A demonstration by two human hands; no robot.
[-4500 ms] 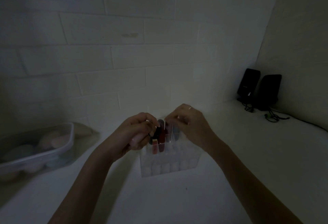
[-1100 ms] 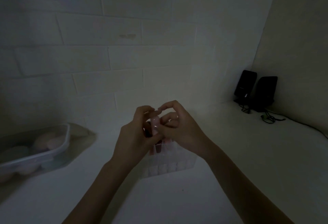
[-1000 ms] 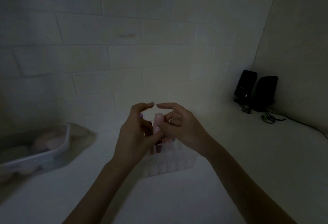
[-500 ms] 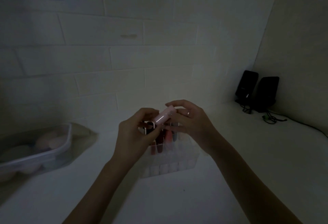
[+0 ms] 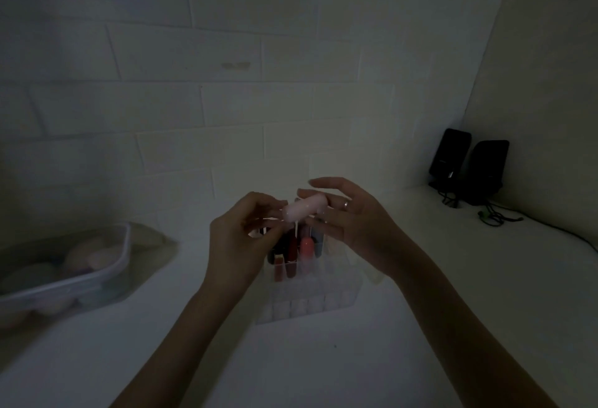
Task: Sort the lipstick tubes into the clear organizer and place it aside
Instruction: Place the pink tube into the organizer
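A clear gridded organizer (image 5: 304, 305) stands on the white counter, with several red, pink and dark lipstick tubes (image 5: 293, 254) upright in its back rows. Just above it a pale pink tube (image 5: 304, 208) lies almost level. My left hand (image 5: 241, 242) pinches the tube's left end between thumb and fingers. My right hand (image 5: 352, 220), wearing a ring, is spread open at the tube's right end, fingers touching or nearly touching it. The hands hide the organizer's back edge.
A clear plastic tub (image 5: 64, 278) with rounded pastel items sits at the left by a bag. Two black speakers (image 5: 469, 165) with cables (image 5: 492, 217) stand in the right corner. A brick wall is close behind the organizer.
The pink tube has tipped from upright to almost level above the organizer. My right hand's fingers have spread open, while my left hand keeps its pinch on the tube.
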